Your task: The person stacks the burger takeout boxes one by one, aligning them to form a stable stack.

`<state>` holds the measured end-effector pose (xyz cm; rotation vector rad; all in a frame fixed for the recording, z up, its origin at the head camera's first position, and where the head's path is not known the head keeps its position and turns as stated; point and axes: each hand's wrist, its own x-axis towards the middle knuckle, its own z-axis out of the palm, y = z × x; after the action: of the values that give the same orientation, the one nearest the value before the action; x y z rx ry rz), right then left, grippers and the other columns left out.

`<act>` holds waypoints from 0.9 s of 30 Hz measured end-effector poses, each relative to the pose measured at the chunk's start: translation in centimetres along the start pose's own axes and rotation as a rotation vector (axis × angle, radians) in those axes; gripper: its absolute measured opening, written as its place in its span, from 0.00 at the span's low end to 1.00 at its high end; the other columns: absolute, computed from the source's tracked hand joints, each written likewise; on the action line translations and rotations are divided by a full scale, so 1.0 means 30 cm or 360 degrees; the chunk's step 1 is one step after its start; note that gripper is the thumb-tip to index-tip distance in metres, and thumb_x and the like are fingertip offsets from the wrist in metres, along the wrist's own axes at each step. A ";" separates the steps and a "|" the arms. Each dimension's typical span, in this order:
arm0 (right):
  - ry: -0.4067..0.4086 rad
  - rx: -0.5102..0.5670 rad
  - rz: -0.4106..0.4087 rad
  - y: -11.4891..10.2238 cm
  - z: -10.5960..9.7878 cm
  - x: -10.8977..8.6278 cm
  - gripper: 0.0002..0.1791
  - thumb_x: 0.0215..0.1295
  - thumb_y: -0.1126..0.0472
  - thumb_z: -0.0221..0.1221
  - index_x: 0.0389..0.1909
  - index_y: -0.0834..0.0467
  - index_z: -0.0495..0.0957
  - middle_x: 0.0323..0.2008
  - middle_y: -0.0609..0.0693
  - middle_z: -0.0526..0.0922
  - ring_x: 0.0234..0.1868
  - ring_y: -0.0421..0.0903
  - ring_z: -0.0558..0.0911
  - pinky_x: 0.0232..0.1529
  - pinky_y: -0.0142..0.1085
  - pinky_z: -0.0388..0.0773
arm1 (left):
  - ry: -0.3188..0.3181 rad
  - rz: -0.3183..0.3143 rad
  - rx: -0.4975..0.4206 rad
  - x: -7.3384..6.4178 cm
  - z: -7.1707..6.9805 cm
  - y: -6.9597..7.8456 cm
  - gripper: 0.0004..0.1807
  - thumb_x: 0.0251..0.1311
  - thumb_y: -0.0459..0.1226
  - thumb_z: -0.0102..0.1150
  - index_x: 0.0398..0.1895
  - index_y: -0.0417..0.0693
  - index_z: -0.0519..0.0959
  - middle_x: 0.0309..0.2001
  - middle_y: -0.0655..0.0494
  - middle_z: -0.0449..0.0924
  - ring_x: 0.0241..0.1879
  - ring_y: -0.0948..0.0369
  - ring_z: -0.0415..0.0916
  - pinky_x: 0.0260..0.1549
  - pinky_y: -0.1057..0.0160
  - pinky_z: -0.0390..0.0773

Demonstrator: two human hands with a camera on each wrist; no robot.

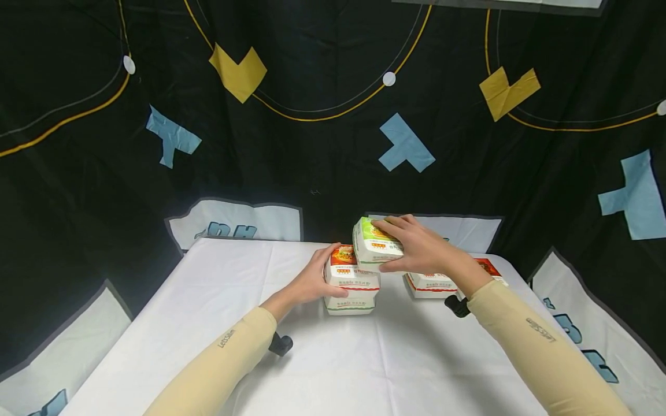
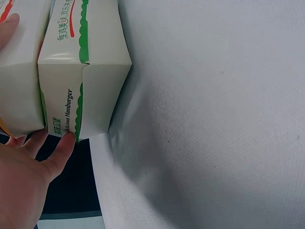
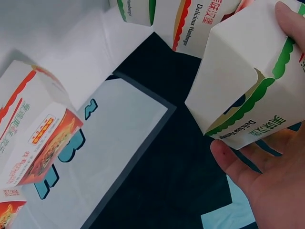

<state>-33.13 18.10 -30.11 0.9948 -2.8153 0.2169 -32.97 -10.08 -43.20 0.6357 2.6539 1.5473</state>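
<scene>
Two hamburger boxes stand stacked near the table's back: a white box with green trim (image 2: 102,36) at the bottom, a red-topped box (image 1: 344,276) on it. My left hand (image 1: 314,277) grips the stack from its left side, thumb on the front of the red-topped box; in the left wrist view its fingertips reach the lower box too. Over the stack's right part, my right hand (image 1: 416,245) holds a green-topped hamburger box (image 1: 370,245), fingers over its top and thumb at its lower front. This box is slightly tilted and overlaps the red-topped box in the head view.
To the right, partly behind my right forearm, stand a red-trimmed hamburger box (image 1: 429,284) and another red-topped box (image 1: 489,267). A white cloth covers the table (image 1: 333,364). Behind it hangs a black curtain (image 1: 322,167) with taped paper shapes.
</scene>
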 end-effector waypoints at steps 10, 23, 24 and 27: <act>-0.0024 -0.0036 -0.0014 -0.026 0.009 0.040 0.53 0.53 0.29 0.67 0.78 0.34 0.54 0.77 0.49 0.59 0.66 0.50 0.62 0.48 0.44 0.80 | 0.0001 0.0024 0.0008 -0.001 -0.002 0.000 0.62 0.42 0.48 0.81 0.79 0.67 0.51 0.73 0.55 0.54 0.68 0.56 0.59 0.66 0.48 0.69; -0.0055 -0.0093 -0.0061 -0.070 0.023 0.086 0.54 0.52 0.28 0.67 0.78 0.35 0.54 0.76 0.47 0.61 0.65 0.49 0.63 0.47 0.42 0.80 | 0.0001 0.0044 -0.0019 0.000 0.000 -0.006 0.63 0.42 0.49 0.82 0.80 0.64 0.51 0.72 0.56 0.55 0.67 0.57 0.60 0.67 0.50 0.69; -0.0055 -0.0098 -0.0062 -0.073 0.023 0.089 0.54 0.52 0.29 0.67 0.78 0.35 0.54 0.75 0.47 0.61 0.65 0.48 0.63 0.47 0.42 0.80 | 0.0000 0.0050 -0.0024 -0.001 0.000 -0.005 0.63 0.42 0.49 0.82 0.80 0.63 0.51 0.72 0.55 0.55 0.68 0.57 0.60 0.67 0.50 0.68; -0.0058 -0.0110 -0.0061 -0.082 0.024 0.095 0.53 0.52 0.29 0.67 0.78 0.35 0.55 0.75 0.47 0.61 0.66 0.49 0.63 0.47 0.43 0.80 | 0.0004 0.0051 -0.0026 -0.005 -0.002 -0.003 0.63 0.41 0.49 0.82 0.80 0.64 0.51 0.72 0.56 0.55 0.68 0.57 0.59 0.67 0.51 0.68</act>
<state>-33.83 14.34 -30.08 1.0465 -2.8127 0.0973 -32.88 -10.21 -43.27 0.6796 2.6428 1.5767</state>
